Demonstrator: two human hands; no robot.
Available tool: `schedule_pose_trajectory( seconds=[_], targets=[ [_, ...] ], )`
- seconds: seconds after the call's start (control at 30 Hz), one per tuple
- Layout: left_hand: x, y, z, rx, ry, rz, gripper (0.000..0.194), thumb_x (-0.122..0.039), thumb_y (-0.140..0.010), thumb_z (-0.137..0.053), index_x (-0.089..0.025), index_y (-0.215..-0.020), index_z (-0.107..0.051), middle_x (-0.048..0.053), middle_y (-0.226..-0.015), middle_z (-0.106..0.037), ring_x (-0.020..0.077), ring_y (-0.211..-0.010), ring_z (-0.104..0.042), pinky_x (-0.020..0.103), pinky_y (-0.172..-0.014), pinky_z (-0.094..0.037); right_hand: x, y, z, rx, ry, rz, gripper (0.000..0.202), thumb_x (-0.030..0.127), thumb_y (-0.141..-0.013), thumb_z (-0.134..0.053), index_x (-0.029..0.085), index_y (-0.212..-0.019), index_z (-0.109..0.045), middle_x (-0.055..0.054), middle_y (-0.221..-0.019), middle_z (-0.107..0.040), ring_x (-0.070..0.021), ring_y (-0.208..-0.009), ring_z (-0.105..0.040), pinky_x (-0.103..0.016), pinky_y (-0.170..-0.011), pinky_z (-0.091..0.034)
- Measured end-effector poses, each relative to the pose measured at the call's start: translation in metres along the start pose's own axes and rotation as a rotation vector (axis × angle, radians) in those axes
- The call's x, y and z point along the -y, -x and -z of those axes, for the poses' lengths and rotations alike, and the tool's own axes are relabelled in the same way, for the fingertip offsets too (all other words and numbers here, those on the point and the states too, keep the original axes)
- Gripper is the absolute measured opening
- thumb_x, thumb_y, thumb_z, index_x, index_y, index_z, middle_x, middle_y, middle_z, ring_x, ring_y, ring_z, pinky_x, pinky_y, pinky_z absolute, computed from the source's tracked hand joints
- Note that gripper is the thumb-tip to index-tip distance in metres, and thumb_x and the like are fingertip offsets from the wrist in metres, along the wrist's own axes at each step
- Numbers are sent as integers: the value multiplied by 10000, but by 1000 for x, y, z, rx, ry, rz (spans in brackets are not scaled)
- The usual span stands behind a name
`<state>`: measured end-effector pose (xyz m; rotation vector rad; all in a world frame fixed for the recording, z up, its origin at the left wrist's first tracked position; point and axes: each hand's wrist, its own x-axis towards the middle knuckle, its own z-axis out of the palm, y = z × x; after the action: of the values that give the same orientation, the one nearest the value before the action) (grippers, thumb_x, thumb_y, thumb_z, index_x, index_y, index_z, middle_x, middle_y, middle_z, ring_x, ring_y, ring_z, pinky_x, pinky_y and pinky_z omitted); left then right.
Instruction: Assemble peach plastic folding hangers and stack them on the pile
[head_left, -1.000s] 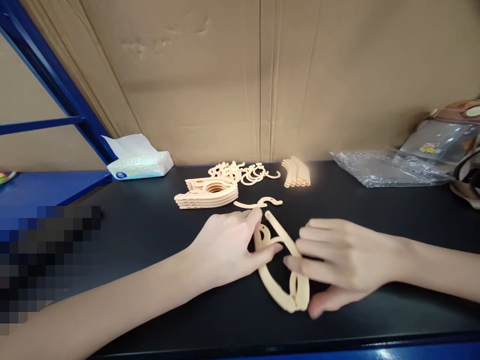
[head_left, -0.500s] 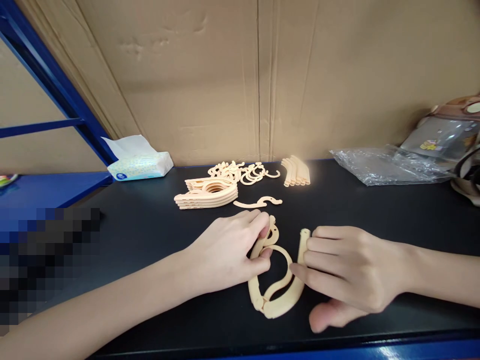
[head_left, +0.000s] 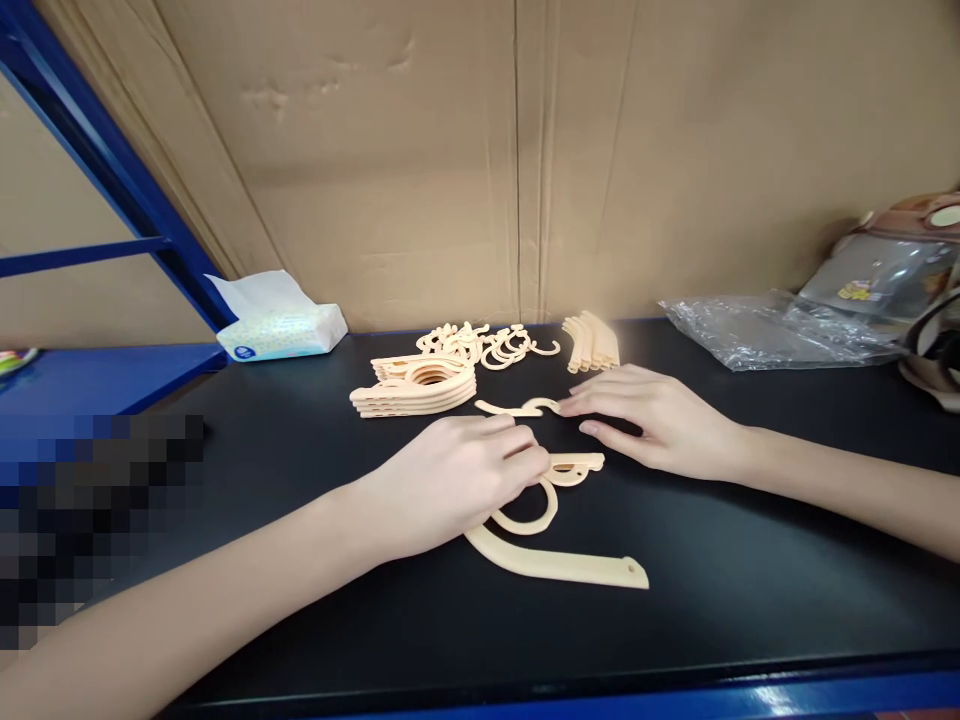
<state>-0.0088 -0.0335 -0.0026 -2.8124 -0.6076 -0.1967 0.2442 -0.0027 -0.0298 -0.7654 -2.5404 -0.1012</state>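
Note:
My left hand (head_left: 472,465) is closed on a beige plastic folding clothes hanger. One curved arm of the hanger (head_left: 559,566) sticks out toward the right below the fingers. A ring-like part and a shorter slotted end also show past my knuckles; the rest is hidden under the hand. My right hand (head_left: 649,418) reaches over the table with its fingers stretched out and the thumb apart. Its fingertips touch the curled end of a loose beige hanger hook piece (head_left: 510,409) lying flat just beyond my left hand.
Behind my left hand stands a stack of folded hangers (head_left: 416,398). A heap of small hooks (head_left: 457,342) and a bundle of curved strips (head_left: 591,340) lie farther back. A tissue pack (head_left: 289,325) is at left; a clear plastic bag (head_left: 772,328) and a transparent bottle (head_left: 877,265) are at right.
The hanger has been turned, so its free arm now points right. My right hand has let go of it and moved up to the loose hook piece, which has shifted slightly.

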Motion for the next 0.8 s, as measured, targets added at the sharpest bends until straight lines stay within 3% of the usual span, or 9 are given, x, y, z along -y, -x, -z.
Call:
schedule_pose_trajectory(
  seconds=[0.1, 0.17, 0.3, 0.4, 0.53, 0.67, 0.8],
  targets=[
    [1, 0, -1, -25, -88, -36, 205, -155, -956, -416, -144, -995, -617, 49, -880, -643, 183, -787, -584, 289, -652, -438, 8, 2, 4, -108, -75, 24, 188, 242, -934, -473, 181, -978, -645, -21, -745, -665, -131, -662, -588, -275, -677, -449],
    [2, 0, -2, -21, -130, -39, 212, -128, -947, -419, -139, -1005, -622, 57, -908, -658, 189, -793, -587, 294, -643, -444, 11, 3, 7, -95, -170, 23, 159, 224, -920, -484, 178, -957, -632, 5, -661, -619, -108, -585, -541, -240, -606, -421],
    [1, 0, -2, 18, -223, -43, 210, -59, -911, -441, -116, -994, -625, 79, -996, -671, 208, -845, -601, 302, -647, -463, 6, 1, 9, 88, -268, -33, 212, 117, -890, -414, 174, -918, -617, -28, -833, -609, -105, -669, -546, -222, -620, -422],
    [1, 0, -2, 27, -261, -35, 175, -38, -882, -478, -102, -945, -628, 79, -941, -677, 210, -776, -607, 304, -605, -459, -3, -2, 14, 205, -264, -12, 277, 80, -890, -374, 187, -954, -621, -44, -990, -593, -119, -794, -567, -234, -692, -436],
    [1, -2, -2, 22, -296, -28, 153, -21, -867, -484, -98, -882, -616, 54, -776, -640, 196, -675, -580, 294, -558, -428, -7, -5, 30, 332, -101, 36, 208, 153, -924, -451, 233, -1000, -627, -10, -947, -617, -146, -870, -565, -269, -747, -420],
    [4, -3, -3, 59, -314, 15, 141, -14, -846, -508, -96, -908, -605, 44, -738, -604, 201, -670, -572, 295, -541, -417, -3, -3, 43, 392, 39, 45, 141, 205, -912, -517, 251, -934, -648, 6, -836, -615, -153, -805, -560, -277, -697, -408],
    [8, -4, -4, 133, -334, 78, 158, -14, -851, -496, -89, -948, -595, 71, -821, -624, 222, -774, -597, 301, -619, -456, 4, -4, 45, 373, 18, 48, 163, 269, -923, -518, 227, -853, -659, -14, -913, -620, -149, -832, -573, -270, -704, -413]
  ],
)
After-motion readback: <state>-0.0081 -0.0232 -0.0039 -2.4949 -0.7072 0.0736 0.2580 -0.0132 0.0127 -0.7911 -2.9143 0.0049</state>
